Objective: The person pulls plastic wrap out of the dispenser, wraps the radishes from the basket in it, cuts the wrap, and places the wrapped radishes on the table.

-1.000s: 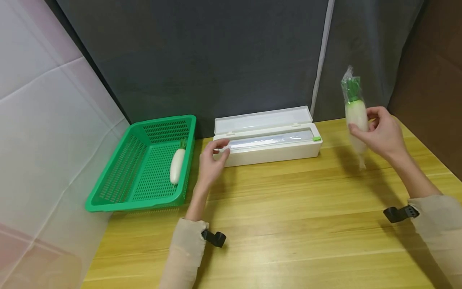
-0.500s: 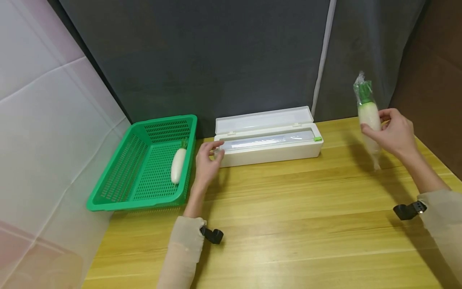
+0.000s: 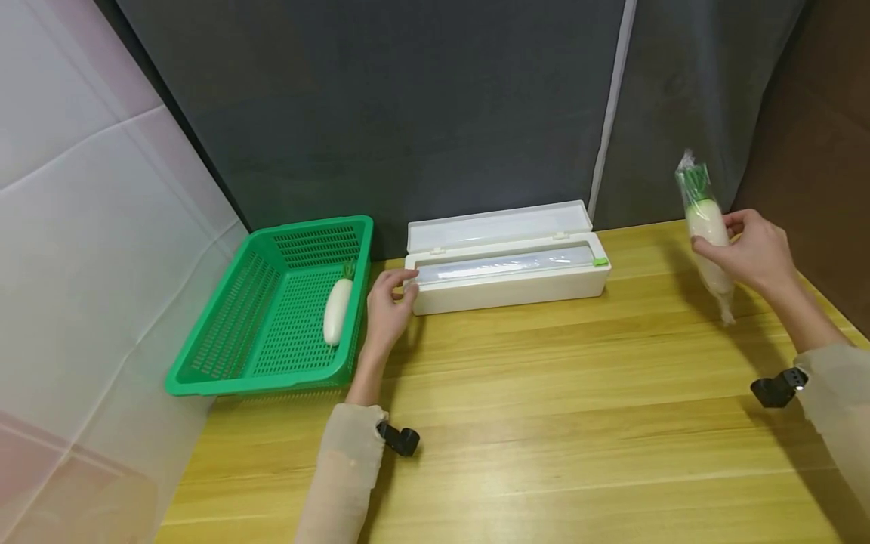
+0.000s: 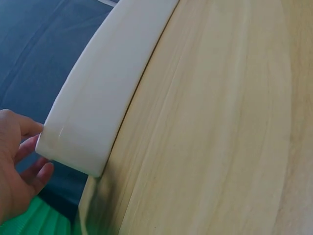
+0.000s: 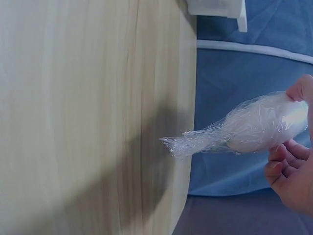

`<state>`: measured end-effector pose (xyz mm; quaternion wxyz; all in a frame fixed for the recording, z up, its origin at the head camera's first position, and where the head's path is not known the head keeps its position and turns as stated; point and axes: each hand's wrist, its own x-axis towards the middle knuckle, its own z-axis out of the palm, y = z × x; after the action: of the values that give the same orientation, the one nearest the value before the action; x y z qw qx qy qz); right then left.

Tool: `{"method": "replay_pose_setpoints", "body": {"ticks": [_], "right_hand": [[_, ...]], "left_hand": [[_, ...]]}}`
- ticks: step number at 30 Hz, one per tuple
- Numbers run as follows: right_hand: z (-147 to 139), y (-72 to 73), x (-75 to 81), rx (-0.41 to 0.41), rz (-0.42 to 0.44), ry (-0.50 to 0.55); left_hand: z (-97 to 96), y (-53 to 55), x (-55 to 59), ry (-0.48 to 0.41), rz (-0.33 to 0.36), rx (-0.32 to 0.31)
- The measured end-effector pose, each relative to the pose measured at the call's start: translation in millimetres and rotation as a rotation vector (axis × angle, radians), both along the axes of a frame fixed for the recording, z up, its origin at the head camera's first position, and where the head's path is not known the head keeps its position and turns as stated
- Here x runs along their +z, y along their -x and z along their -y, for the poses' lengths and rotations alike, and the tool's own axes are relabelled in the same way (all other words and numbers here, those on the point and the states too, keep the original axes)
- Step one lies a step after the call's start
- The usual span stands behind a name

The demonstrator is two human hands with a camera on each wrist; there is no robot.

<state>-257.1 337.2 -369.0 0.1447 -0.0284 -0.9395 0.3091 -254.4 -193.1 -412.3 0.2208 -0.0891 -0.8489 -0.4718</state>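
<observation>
At the right, above the table, my right hand (image 3: 757, 249) holds a white radish (image 3: 708, 221) between thumb and fingers. Clear plastic film wraps the radish, twisted at both ends; its green stalk end points up. In the right wrist view the twisted film tail (image 5: 188, 144) hangs free. My left hand (image 3: 387, 310) is at the left end of a white cling film box (image 3: 513, 285), its fingers relaxed. The left wrist view has the fingertips touching or very near the corner of the box (image 4: 93, 107). A film roll (image 3: 506, 264) shows inside.
The box's lid (image 3: 499, 227) stands raised at the back, and a green slider (image 3: 600, 262) sits at its right end. On the left a green basket (image 3: 178, 384) holds one unwrapped white radish (image 3: 337, 311). A dark curtain (image 3: 381, 113) hangs behind the wooden table (image 3: 544, 423).
My right hand has moved right and slightly down with the wrapped radish. My left hand has shifted a little left along the box's end. Box and basket stay in place.
</observation>
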Motion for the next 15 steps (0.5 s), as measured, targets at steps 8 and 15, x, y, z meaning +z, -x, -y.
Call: {"method": "replay_pose_setpoints", "body": {"ticks": [8, 15], "right_hand": [[-14, 5.2, -6.9, 0.002, 0.035, -0.026], [-26, 7.8, -12.5, -0.006, 0.067, -0.087]], "left_hand": [[2.5, 2.9, -3.1, -0.006, -0.005, -0.035], [4.7, 3.7, -7.2, -0.046, 0.003, -0.056]]}}
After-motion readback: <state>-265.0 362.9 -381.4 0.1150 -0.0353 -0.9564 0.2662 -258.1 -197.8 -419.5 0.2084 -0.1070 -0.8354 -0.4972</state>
